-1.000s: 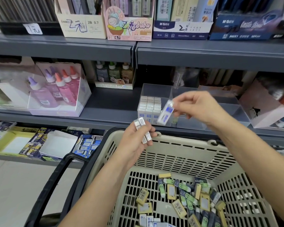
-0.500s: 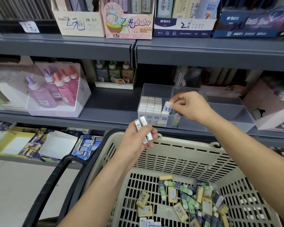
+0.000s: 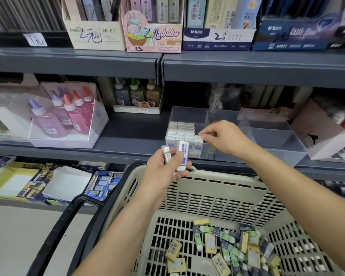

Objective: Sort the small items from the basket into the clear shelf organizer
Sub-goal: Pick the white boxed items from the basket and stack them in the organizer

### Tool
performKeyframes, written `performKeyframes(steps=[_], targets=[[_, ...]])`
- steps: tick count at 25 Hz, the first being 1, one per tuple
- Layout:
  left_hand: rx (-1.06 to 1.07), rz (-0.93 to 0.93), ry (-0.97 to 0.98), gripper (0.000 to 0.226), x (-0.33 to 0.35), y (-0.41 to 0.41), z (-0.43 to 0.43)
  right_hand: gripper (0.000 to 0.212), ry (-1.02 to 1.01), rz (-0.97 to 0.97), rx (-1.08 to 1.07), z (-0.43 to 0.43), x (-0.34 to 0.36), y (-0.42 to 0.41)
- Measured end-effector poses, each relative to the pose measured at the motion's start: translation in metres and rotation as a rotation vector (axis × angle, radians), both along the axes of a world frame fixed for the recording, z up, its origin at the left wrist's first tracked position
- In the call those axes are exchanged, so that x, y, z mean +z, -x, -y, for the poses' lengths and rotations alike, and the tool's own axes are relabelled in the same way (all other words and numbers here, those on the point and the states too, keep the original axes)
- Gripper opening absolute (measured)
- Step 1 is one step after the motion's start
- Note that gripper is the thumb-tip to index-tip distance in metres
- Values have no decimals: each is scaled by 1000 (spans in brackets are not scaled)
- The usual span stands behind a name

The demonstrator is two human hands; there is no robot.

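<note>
My left hand point(image 3: 163, 172) was curled around two white erasers point(image 3: 182, 156), held upright side by side above the far rim of the basket point(image 3: 217, 182), thumb across the front of the taller one. My right hand point(image 3: 223, 139) reached over the clear organizer point(image 3: 277, 140) on the shelf point(image 3: 127, 132), thumb and forefinger pinching one single eraser point(image 3: 197, 141) at the front right corner of the eraser block point(image 3: 180, 130). That block filled the organizer's leftmost compartment, three erasers across; I could not count the rows for certain. The compartments to the right looked nearly bare.

Below my forearms, the beige basket held a loose heap of small packets point(image 3: 223, 244) in yellow, green and dark wrappers, too jumbled to count. Its black handle point(image 3: 54, 236) hung down at the left. Behind the organizer's left side stood three small bottles point(image 3: 136, 92), and four printed display boxes point(image 3: 151, 32) lined the upper shelf.
</note>
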State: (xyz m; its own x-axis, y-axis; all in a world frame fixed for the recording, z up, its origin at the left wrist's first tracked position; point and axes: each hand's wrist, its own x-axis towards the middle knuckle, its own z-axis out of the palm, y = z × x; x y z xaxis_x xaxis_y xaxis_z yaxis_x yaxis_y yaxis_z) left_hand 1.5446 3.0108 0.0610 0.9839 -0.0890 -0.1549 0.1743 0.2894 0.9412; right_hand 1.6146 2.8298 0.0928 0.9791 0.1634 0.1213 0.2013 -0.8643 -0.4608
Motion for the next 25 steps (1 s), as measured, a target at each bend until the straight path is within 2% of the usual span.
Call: performKeyframes(steps=[2,3,6,12,14,16,18,20,22,25], targets=[[6,-15,10,11,1,0,1,21,-29,109,-1,-6,1,10],[6,-16,6,11,1,0,1,20,-108,117,19,-10,3,18],[-16,0,3,10,3,0,1,20,-393,-73,113,-24,11,38],[17,-46,132,15,6,-2,-2,10,-608,-190,58,-22,16,47],[75,-32,137,13,4,-3,-3,9,-521,-224,49,-17,13,50],[93,-3,106,12,3,-3,-3,2,-349,-195,53,-14,9,53],[50,49,-1,13,2,-1,1,19,-254,-107,80,-14,6,57],[-8,98,-90,14,1,2,6,22,-248,-64,142,-19,5,61],[-9,112,-85,13,2,3,7,22,-247,-77,194,-18,4,63],[31,96,-76,10,3,1,5,19,-346,-24,81,-6,12,50]])
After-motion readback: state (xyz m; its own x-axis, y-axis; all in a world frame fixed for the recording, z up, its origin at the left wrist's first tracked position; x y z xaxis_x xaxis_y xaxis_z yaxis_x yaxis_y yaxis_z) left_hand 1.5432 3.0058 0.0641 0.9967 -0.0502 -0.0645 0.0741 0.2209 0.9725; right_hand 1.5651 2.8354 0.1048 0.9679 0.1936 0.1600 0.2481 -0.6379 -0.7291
